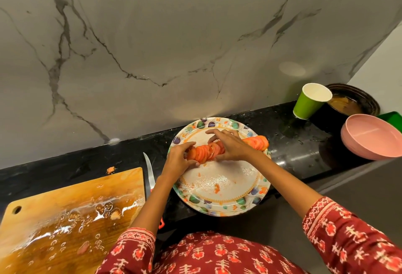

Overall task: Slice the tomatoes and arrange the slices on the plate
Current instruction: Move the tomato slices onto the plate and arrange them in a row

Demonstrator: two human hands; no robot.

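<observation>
Tomato slices [205, 151] lie overlapped in a row on the plate [219, 203], between the left hand [181, 157] and right hand [231, 146], whose curled fingers hold them; wet, soft, likely slippery, best nudged by their edges.

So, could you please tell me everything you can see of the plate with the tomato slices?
The plate is round, pale, apparently paper, with a fruit-and-leaf rim and a gold ring. It lies flat on the black counter, right of the knife. A row of tomato slices crosses its far half; juice and bits smear the middle. The left hand and right hand hold the row.
</observation>
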